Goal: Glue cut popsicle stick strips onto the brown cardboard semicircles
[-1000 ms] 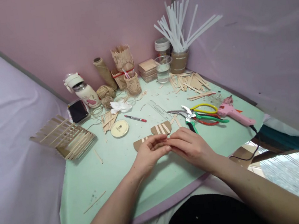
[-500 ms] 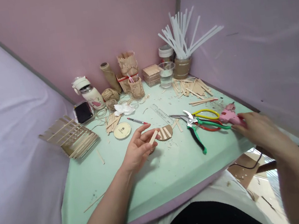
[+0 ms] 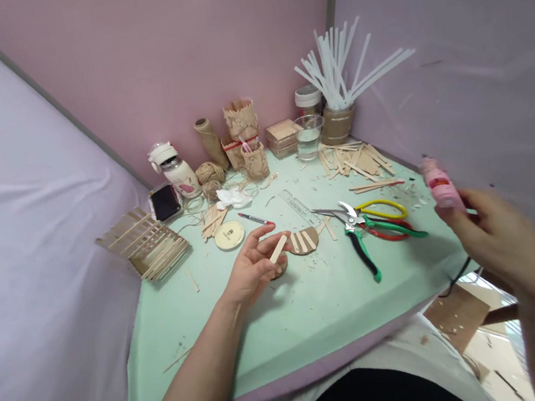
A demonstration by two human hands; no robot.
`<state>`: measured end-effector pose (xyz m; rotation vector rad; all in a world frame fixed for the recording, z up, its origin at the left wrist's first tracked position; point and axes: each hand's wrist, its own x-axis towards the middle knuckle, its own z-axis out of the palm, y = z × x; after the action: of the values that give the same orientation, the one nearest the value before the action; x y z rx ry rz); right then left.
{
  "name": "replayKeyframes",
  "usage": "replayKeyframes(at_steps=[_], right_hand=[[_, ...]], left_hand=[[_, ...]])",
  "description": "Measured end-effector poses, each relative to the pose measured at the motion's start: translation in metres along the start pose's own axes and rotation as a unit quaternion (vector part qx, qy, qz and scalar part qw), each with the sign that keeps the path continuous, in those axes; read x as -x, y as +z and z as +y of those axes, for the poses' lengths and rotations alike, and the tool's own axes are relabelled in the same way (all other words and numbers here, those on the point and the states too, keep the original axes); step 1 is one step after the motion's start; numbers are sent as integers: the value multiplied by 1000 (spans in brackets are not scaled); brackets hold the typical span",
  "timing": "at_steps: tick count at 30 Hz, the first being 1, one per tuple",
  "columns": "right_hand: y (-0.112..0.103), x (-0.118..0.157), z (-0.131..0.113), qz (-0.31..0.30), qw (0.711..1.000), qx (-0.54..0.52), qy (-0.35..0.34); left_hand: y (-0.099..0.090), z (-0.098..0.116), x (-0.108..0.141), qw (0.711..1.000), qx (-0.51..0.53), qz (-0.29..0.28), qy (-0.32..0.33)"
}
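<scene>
Between the thumb and fingers of my left hand (image 3: 252, 266) is a short piece of wooden craft stick (image 3: 278, 250). Just right of that hand a round cardboard disc (image 3: 312, 245) lies on the table, with several pale stick pieces across it. Another brown round piece (image 3: 280, 267) shows partly under my left fingers. My right hand (image 3: 496, 230) is closed around the handle of a pink hot glue gun (image 3: 440, 185), raised above the table's right side with its nozzle pointing up and away. A dark cord (image 3: 454, 276) hangs below it.
Green-handled pruners (image 3: 361, 240) and yellow-handled scissors (image 3: 382, 209) lie right of the disc. A ruler (image 3: 298, 206), a pen (image 3: 255, 218) and a round lid (image 3: 229, 235) lie behind. A slatted stick basket (image 3: 146, 245) stands left; a water cup (image 3: 309, 139) and loose sticks (image 3: 357, 160) are at the back.
My right hand has lifted the glue gun off the table, up and to the right, and its nozzle has turned. My left hand still holds the stick piece. The view has shifted slightly.
</scene>
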<state>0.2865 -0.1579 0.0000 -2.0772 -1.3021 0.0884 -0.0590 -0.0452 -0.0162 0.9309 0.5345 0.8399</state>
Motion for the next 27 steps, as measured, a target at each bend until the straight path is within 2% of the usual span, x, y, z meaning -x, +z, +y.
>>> replayKeyframes(at_steps=[1, 2, 4, 6, 9, 11, 14, 20, 27], right_hand=[[0, 6, -9, -25, 993, -111, 35], [2, 13, -17, -58, 972, -221, 61], [10, 29, -31, -127, 908, -390, 82], [22, 44, -43, -193, 863, -461, 78], [35, 62, -58, -268, 833, -484, 2], [37, 69, -68, -299, 833, -464, -45], [35, 75, -80, -303, 849, -427, -76], [32, 78, -90, -242, 891, -370, -106], [35, 78, -89, -251, 897, -348, -105]], left_hand=[[0, 0, 0, 1000, -2, 1, 1], [1, 0, 0, 1000, -4, 1, 1], [2, 1, 0, 1000, -8, 2, 2], [4, 1, 0, 1000, -15, 6, 2], [6, 2, 0, 1000, -24, 13, 2], [5, 2, 0, 1000, -25, 10, 6], [4, 1, 0, 1000, -16, 1, 9], [3, -1, 2, 999, -15, -27, 11], [2, -2, 2, 999, -28, -29, 7]])
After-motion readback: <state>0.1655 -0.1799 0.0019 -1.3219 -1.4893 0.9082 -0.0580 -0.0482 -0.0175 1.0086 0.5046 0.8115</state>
